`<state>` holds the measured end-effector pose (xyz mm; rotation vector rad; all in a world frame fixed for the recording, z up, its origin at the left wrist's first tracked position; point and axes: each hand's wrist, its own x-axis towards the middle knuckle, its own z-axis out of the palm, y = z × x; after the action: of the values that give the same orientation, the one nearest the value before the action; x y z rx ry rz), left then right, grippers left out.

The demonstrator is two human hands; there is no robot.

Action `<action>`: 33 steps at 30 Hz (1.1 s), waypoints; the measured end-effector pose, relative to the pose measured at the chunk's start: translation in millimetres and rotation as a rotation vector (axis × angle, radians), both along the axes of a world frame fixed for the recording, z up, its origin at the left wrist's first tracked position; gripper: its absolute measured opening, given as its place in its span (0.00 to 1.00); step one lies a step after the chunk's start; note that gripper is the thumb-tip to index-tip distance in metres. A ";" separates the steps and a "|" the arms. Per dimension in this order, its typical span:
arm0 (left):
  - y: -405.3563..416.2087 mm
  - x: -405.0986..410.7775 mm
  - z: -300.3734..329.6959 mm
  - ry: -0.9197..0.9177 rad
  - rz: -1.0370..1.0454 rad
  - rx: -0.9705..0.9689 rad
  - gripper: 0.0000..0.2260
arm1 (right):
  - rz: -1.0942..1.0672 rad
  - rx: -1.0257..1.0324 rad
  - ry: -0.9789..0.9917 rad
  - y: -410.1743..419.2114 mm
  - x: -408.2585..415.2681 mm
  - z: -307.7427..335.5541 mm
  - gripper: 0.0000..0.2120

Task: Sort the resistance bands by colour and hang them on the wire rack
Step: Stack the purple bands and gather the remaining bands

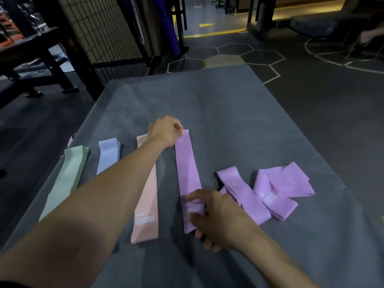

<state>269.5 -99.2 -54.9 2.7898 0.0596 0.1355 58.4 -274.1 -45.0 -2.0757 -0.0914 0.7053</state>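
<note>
Left hand [166, 132] grip pinched far end of purple band [188, 179], right hand [216, 217] grip held near end, likely flattening it beside pink band [146, 204]; wire rack [99, 28] far beyond left grip.

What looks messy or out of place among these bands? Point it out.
Two purple bands at the right of the mat lie folded and crumpled, overlapping each other, while the green band, blue band, pink band and the purple band held by both hands lie flat in rows.
</note>
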 end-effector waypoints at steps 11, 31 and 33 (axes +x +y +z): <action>-21.5 -26.4 17.1 -0.051 -0.362 -0.212 0.01 | -0.040 -0.114 -0.168 -37.2 7.6 41.8 0.04; -83.8 -86.8 22.3 0.240 -0.561 0.012 0.07 | -0.196 -0.441 -0.321 -83.8 22.7 34.6 0.15; -80.7 -92.9 45.4 0.287 -0.635 -0.082 0.07 | -0.236 -0.412 -0.400 -85.3 22.3 37.6 0.14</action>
<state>176.5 -179.9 -9.4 2.5797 -0.7215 -0.4105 80.7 -359.3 -7.4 -2.5474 0.0826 0.1637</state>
